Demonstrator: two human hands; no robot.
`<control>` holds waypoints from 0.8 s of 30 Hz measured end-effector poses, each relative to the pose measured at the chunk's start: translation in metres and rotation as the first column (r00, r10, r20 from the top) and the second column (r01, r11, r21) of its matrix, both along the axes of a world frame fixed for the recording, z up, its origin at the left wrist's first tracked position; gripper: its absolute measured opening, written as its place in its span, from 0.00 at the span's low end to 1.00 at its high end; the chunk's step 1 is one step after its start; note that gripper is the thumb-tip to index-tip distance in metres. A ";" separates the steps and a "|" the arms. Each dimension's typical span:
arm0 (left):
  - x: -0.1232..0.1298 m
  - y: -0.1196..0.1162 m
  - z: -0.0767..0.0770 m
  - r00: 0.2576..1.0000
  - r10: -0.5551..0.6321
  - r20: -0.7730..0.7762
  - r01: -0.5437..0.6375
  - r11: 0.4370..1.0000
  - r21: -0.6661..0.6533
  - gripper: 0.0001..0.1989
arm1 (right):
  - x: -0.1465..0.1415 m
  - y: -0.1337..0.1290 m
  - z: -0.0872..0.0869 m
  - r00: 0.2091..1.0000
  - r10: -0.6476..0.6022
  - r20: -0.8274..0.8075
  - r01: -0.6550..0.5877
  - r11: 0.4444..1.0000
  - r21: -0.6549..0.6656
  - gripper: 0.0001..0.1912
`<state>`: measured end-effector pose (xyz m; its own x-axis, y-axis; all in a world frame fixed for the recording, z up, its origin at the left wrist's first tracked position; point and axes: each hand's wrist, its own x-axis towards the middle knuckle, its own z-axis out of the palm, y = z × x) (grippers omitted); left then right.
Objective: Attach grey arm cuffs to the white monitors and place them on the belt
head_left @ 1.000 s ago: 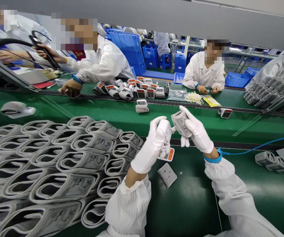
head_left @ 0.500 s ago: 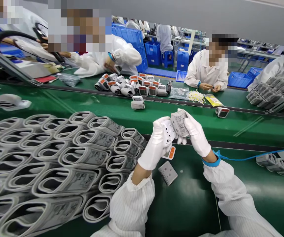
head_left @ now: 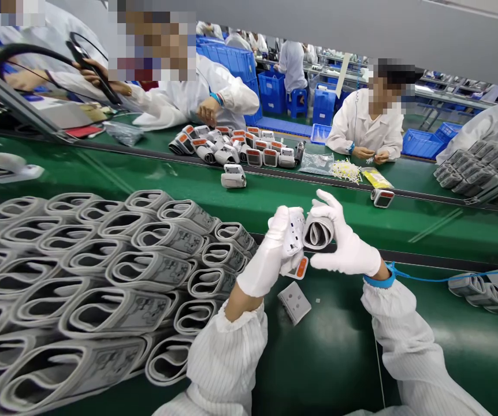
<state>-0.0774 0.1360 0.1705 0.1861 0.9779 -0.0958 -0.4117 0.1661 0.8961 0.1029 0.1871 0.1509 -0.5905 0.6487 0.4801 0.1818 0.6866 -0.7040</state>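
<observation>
My left hand (head_left: 270, 240), in a white glove, is closed on a white wrist blood pressure monitor (head_left: 294, 231), its slotted face turned to the right. A rolled grey cuff (head_left: 319, 232) lies against that face; whether it is fastened there I cannot tell. My right hand (head_left: 346, 240), gloved too, is open beside the cuff, thumb and fingers spread around its right side. The fingertips are close to the roll's top; contact is unclear. Below my left hand, a white monitor part with an orange panel (head_left: 302, 267) is partly hidden. Nearer me lies a grey block with round dimples (head_left: 294, 303).
Many rolled grey cuffs (head_left: 114, 312) are stacked at left. A green conveyor belt (head_left: 179, 185) runs across, carrying monitors (head_left: 233, 177) (head_left: 382, 198). Beyond it are piled monitors (head_left: 255, 157) and co-workers in white coats (head_left: 365, 124). A blue wrist cord (head_left: 439, 279) stretches right from my right wrist.
My right hand has loosened its hold and spread its fingers. The cuff has turned so its rolled end faces me. On the belt, the monitors have shifted left.
</observation>
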 end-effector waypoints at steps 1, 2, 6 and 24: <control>0.000 -0.001 0.000 0.999 0.009 -0.032 -0.008 1.000 0.022 0.33 | -0.002 0.000 -0.001 1.000 -0.010 -0.008 0.009 1.000 -0.026 0.40; -0.001 -0.002 0.000 0.998 0.016 -0.063 -0.013 0.999 0.046 0.33 | -0.003 0.000 -0.003 0.999 -0.021 -0.033 0.020 0.999 -0.042 0.39; -0.003 -0.005 0.005 0.997 -0.030 -0.070 0.034 0.997 0.068 0.38 | -0.012 0.001 -0.010 0.960 -0.012 -0.278 0.004 1.000 -0.030 0.29; -0.001 -0.019 0.021 0.998 0.061 -0.030 -0.060 0.998 0.034 0.34 | -0.006 0.001 -0.006 0.978 0.045 -0.205 -0.050 0.998 -0.023 0.52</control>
